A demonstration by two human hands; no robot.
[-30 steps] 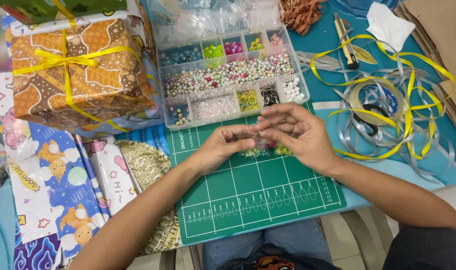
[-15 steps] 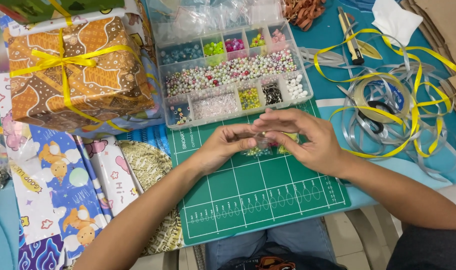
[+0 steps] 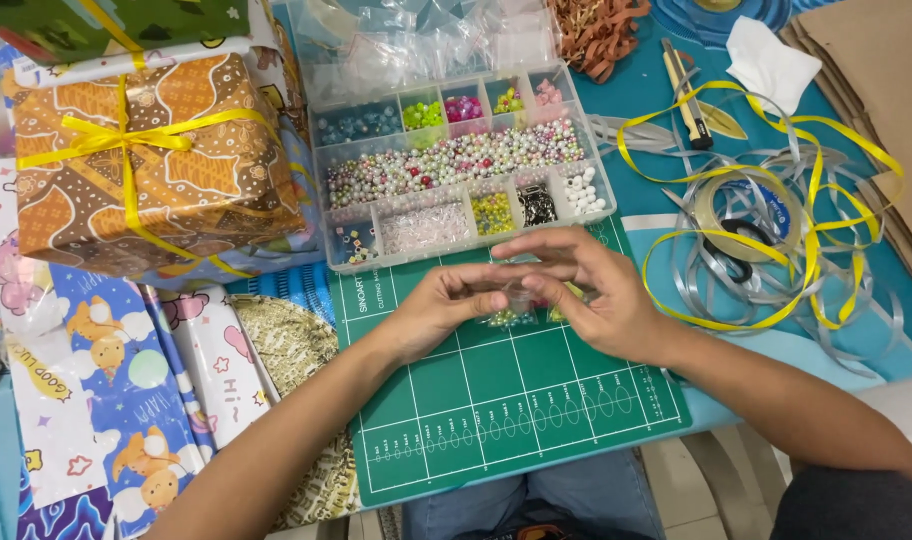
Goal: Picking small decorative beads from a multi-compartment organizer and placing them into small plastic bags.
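Change since earlier: our two hands stay almost in the same place over the mat; only the view shifted a little, and the fingertips are pressed a bit closer.
Left hand: our left hand (image 3: 438, 308) meets the right one, its grip narrow, pinching something very small and clear that we cannot make out well.
Right hand: our right hand (image 3: 586, 292) curls over it, grip narrow too, fingers touching the same small piece.
Where the thing is: between both hands, just above a little heap of loose beads (image 3: 511, 318) on the green cutting mat (image 3: 496, 420), near the bead organiser box (image 3: 456, 165).
Handling: we judge the beads light, hard, smooth and quick to roll; best taken one at a time by the fingertips, low over the mat.
Around: wrapped gift box (image 3: 146, 165) at far left, tangled yellow and silver ribbon (image 3: 776, 240) at right, all on the blue surface (image 3: 856, 330).
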